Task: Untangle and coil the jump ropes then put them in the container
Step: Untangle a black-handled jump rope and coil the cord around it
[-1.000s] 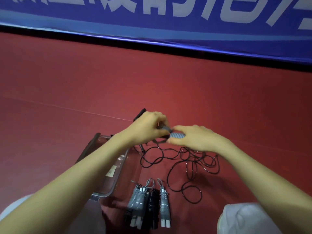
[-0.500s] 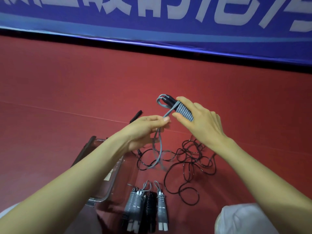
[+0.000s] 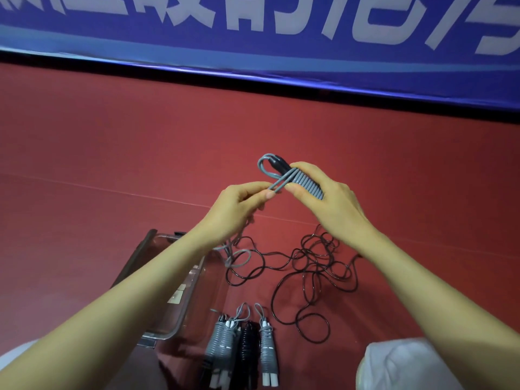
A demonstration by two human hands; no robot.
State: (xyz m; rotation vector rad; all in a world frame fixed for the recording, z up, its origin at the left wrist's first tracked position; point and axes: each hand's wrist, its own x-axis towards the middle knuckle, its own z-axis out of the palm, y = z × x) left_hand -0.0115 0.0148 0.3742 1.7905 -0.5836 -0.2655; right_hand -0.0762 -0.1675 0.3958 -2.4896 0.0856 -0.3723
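Gripping the half-wound grey jump rope (image 3: 305, 183) was the right hand (image 3: 332, 204), fingers curled round tight ribbed wraps, with a black handle end and a smooth cord loop poking out the top. The left hand (image 3: 239, 209) pinched the loose grey cord right beside it, both raised above the matte red floor (image 3: 112, 153). Below lay a thin glossy black rope (image 3: 309, 266) in a messy tangle, next to a row of finished coils (image 3: 267, 347), grey ones and a black one. The clear plastic container (image 3: 166, 333) sat left of them, mostly hidden by the left forearm, so couldn't tell what was in it. Blurry blue banner (image 3: 253, 52) up top, lettering cut off
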